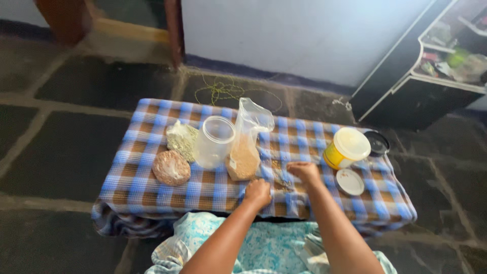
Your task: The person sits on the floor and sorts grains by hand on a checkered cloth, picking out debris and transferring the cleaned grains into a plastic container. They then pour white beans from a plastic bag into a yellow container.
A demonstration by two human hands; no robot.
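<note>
Both curled: left hand (258,193), right hand (304,171) over spilled grain (280,175), grips unclear, checked cloth (152,195)

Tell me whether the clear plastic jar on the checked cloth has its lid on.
Open: the clear plastic jar stands upright with a bare rim, no lid on top, and looks empty.

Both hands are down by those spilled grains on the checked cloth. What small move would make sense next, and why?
Probably the right hand should pinch up the loose grains scattered on the cloth, since its fingers are bunched right beside them. The left hand rests closed near the table edge, and the open bag of grain stands close by.
</note>
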